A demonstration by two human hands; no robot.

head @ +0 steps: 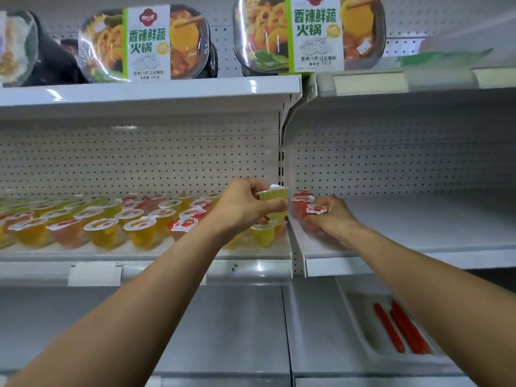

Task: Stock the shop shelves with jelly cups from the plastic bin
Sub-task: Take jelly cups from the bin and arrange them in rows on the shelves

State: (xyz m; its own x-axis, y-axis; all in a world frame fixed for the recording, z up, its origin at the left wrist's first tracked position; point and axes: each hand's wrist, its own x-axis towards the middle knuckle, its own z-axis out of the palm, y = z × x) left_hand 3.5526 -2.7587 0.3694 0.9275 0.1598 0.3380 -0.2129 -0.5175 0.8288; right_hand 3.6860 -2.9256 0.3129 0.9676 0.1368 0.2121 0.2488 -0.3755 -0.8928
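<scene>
Pinching green jelly cup (275, 197): left hand (242, 205) | right hand (332, 219): seemingly gripping red cup (314, 210)

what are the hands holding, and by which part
The left hand pinches a yellow-green clear plastic jelly cup by its side walls; the right hand grips a red plastic jelly cup around its body.

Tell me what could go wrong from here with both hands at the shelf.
1. The left hand holds a yellow-green cup tilted above the packed rows; lowering it there could topple the yellow cup standing near the front edge of the left shelf.
2. The right hand grips a red cup at the very left end of the right shelf, beside the gap between shelves; set down carelessly, it might slip off.
</scene>
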